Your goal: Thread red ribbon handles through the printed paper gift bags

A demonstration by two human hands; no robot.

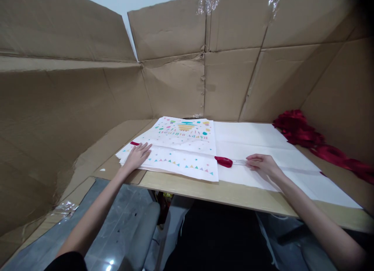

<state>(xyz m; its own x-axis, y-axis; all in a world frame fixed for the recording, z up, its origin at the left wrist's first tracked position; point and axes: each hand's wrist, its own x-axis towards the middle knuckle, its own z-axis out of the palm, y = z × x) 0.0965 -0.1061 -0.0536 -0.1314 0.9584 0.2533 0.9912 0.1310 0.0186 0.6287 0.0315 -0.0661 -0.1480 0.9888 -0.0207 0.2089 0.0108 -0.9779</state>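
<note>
A stack of white printed sheets [175, 146] lies on the table, with "Happy Birthday", a cake and small flags on the top one, the writing upside down to me. My left hand [139, 156] rests flat on its left side, fingers stretched, beside a short dark red ribbon end [134, 143]. At the right edge of the stack lies a red ribbon loop [224, 162]. A clear narrow strip [239, 162] runs from the loop to my right hand [260, 164], whose fingertips pinch it above a plain white sheet [242, 138].
Tall cardboard walls [172, 84] enclose the back and sides. A heap of dark red ribbon [298, 127] trails along the table's right side. The wooden table edge [181, 187] runs in front of me. A grey chair [146, 228] stands below at left.
</note>
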